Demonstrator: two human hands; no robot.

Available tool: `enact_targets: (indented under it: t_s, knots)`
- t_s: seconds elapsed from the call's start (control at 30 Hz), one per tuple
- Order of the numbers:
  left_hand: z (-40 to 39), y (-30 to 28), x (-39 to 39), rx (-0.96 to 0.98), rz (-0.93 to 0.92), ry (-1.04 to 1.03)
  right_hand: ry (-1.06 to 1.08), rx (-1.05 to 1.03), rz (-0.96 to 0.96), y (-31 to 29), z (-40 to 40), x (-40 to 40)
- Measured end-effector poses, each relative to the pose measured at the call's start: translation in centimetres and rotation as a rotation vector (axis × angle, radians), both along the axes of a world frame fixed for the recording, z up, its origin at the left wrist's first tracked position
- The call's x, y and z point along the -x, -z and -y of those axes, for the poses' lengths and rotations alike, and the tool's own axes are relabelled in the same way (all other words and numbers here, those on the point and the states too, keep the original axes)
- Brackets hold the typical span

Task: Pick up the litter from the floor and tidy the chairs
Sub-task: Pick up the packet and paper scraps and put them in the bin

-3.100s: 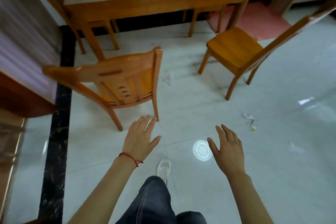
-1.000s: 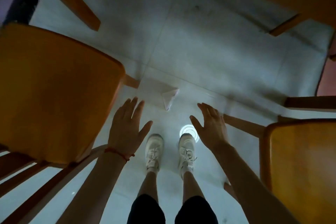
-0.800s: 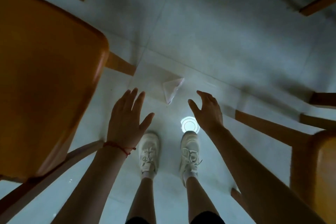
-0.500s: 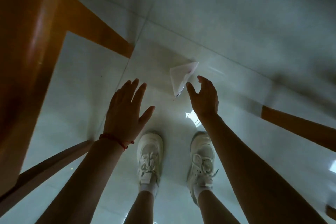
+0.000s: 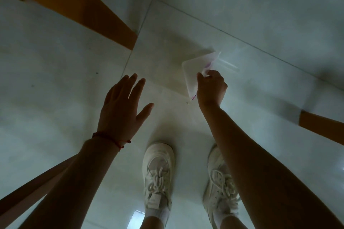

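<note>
Litter pickup: first piece being gripped.
Paper scrap (image 5: 193, 74) pinched in right hand (image 5: 211, 87) at floor (image 5: 260, 15) level; left hand (image 5: 121, 108) spread open, empty. Chairs judged not yet tidied.

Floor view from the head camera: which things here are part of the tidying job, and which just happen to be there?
Part of the job:
- white wrapper, pinched by the right hand
- left hand, open and empty
- wooden chair leg, since the chairs need tidying

Just there:
- white shoes
- red wrist string
- tiled floor
</note>
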State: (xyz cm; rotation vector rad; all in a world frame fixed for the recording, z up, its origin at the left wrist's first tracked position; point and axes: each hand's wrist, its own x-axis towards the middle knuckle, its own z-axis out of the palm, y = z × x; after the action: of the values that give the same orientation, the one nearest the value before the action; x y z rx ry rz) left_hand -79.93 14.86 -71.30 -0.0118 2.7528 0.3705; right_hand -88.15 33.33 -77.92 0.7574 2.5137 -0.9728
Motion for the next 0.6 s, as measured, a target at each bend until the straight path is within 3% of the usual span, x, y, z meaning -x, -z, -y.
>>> enact_targets:
  t_s: [0.27,0.6]
  knots:
    - [-0.8,-3.4,0.2,-0.003,0.015,0.036,-0.087,0.044,-0.124,-4.5,-1.8,-1.1]
    - [-4.0,-18.3,0.5,-0.018,-0.03,0.069,-0.4,0.021,-0.33,-21.5,-7.5,-1.6]
